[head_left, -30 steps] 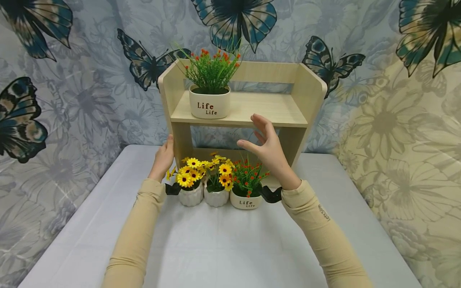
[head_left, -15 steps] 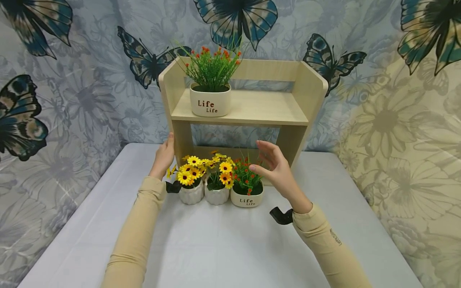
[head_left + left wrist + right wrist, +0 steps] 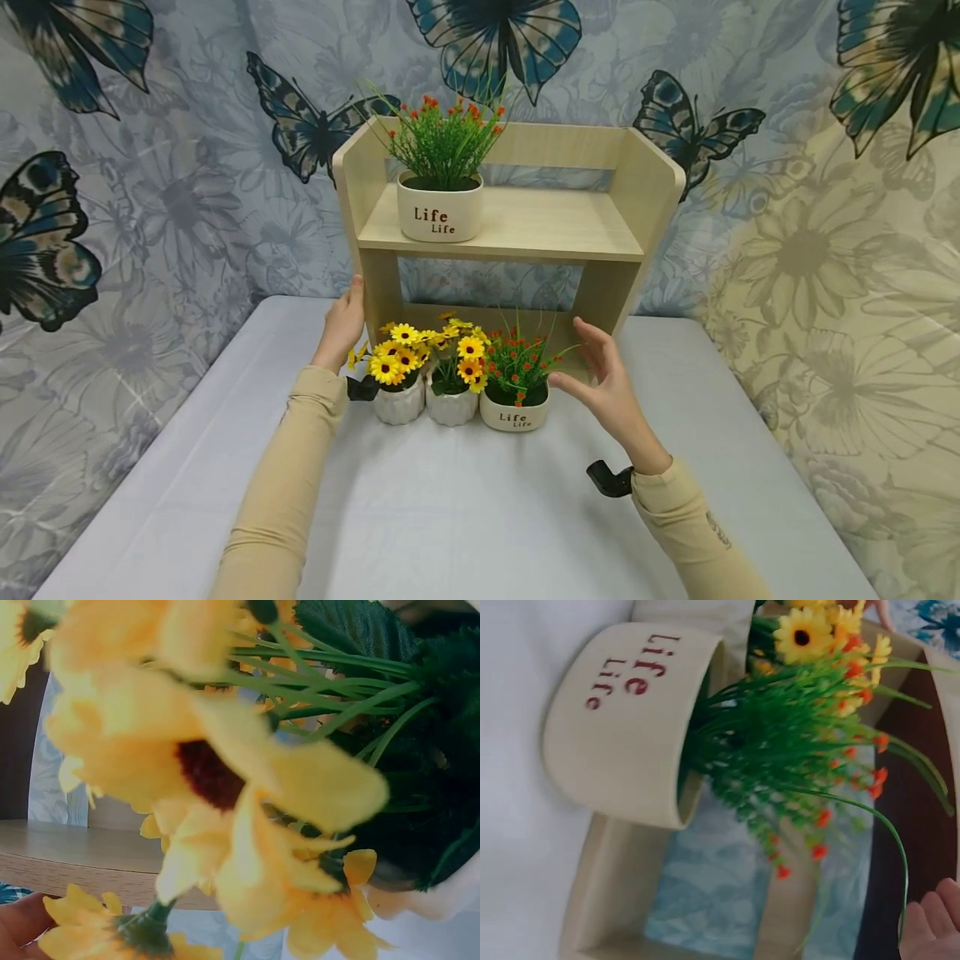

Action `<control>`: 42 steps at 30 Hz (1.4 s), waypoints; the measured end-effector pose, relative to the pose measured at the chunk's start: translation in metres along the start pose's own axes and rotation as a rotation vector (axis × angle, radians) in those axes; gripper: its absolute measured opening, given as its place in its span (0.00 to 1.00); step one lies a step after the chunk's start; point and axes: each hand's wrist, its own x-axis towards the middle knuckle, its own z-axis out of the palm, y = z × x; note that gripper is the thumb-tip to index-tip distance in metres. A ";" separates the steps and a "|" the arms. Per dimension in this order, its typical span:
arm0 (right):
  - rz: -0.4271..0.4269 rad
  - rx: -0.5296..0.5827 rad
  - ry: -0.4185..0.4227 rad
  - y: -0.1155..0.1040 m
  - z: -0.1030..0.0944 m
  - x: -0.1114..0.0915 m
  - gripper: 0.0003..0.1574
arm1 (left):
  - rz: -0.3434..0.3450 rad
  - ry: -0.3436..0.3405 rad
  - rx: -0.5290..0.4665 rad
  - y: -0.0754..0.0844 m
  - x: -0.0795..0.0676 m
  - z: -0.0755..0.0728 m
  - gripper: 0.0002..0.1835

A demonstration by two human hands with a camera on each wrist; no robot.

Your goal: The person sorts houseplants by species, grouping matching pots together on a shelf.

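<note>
Right hand (image 3: 617, 404), right of centre: we note the thumb and fingers parted in a wide, loose curve, holding nothing. Left hand (image 3: 342, 327), left of centre, rests along the outer left side of the pale wooden shelf (image 3: 570, 223), fingers extended; we cannot tell how firmly they press. Just left of the right thumb stands the lower red-flowered plant (image 3: 514, 417), near the middle of the frame: cream oval pot, upright on the cloth, "Life Life" in dark red on its front, dense green sprigs dotted with small red blooms. One thin blade arcs toward the right fingertips in the right wrist view; contact we cannot confirm. To its left, in a close row, we see the middle yellow-flowered pot (image 3: 452, 408) and the left yellow-flowered pot (image 3: 399, 407), both white and ribbed, dark-centred blooms crowding together. This row stands before the shelf's lower opening and hides part of it. On the upper board, left half, sits a matching cream red-flowered pot (image 3: 441, 212); bare board runs to its right. White cloth (image 3: 465, 517) spreads from the row to the bottom of the frame, its side edges slanting outward; butterfly-print backdrop (image 3: 292, 242) rises behind.
</note>
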 end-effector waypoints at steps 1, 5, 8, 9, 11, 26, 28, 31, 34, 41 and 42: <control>-0.001 -0.008 0.020 0.002 -0.001 -0.001 0.44 | 0.000 0.001 -0.001 0.000 0.000 0.000 0.49; 0.017 -0.039 0.099 0.009 -0.006 -0.004 0.43 | -0.004 0.003 -0.007 0.000 0.001 0.001 0.49; 0.041 -0.048 0.130 0.018 -0.010 -0.005 0.43 | 0.001 0.005 -0.005 -0.001 0.001 0.001 0.49; 0.048 -0.049 0.133 0.021 -0.011 -0.006 0.44 | 0.006 0.006 -0.004 -0.001 0.001 0.001 0.49; 0.060 -0.046 0.130 0.034 -0.014 -0.008 0.44 | 0.013 0.011 -0.007 -0.002 0.001 0.001 0.48; 0.159 -0.048 0.017 0.137 -0.016 -0.027 0.53 | 0.034 0.027 -0.003 -0.004 0.004 0.001 0.47; 0.172 -0.035 0.000 0.143 -0.014 -0.028 0.54 | 0.033 0.029 -0.005 -0.004 0.003 0.001 0.47; 0.206 -0.028 -0.026 0.147 -0.010 -0.027 0.55 | 0.033 0.036 -0.005 -0.004 0.003 0.001 0.47; 0.255 -0.061 -0.037 0.153 -0.007 -0.026 0.56 | 0.032 0.042 -0.009 -0.005 0.003 0.002 0.47; 0.328 -0.020 -0.062 0.133 0.003 -0.024 0.57 | 0.030 0.038 -0.004 -0.005 0.003 0.003 0.47; 0.334 -0.022 -0.069 0.129 0.005 -0.024 0.56 | 0.029 0.033 0.000 -0.005 0.002 0.003 0.47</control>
